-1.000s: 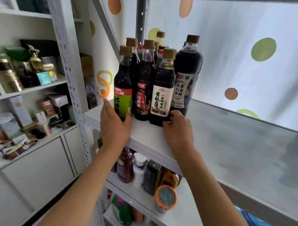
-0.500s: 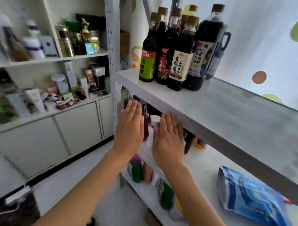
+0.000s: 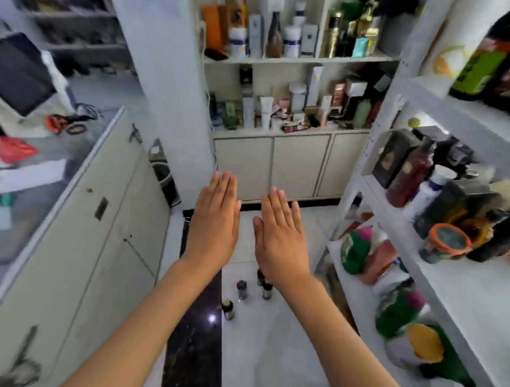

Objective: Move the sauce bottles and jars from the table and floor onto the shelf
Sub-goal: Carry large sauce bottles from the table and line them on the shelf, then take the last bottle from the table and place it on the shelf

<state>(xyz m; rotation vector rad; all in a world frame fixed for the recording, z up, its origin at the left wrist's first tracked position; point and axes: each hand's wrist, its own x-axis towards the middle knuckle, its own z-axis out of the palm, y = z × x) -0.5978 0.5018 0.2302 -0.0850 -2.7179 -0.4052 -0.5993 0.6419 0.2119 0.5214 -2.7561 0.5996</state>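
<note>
White tiled floor (image 3: 277, 338) carries four small jars (image 3: 242, 289) awaiting the shelf (image 3: 436, 97), where dark sauce bottles (image 3: 488, 66) already stand; left hand (image 3: 212, 224) and right hand (image 3: 280, 236) hover flat, each grip empty

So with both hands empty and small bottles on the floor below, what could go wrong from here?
1. The small floor bottles stand close together, one partly hidden behind the right hand; grabbing one could topple its neighbours on the hard tile.
2. They stand beside the white shelf unit, so a step toward it might kick them.
3. The lower shelves look crowded, so pushing more in could dislodge the orange-lidded jar near the edge.
</note>
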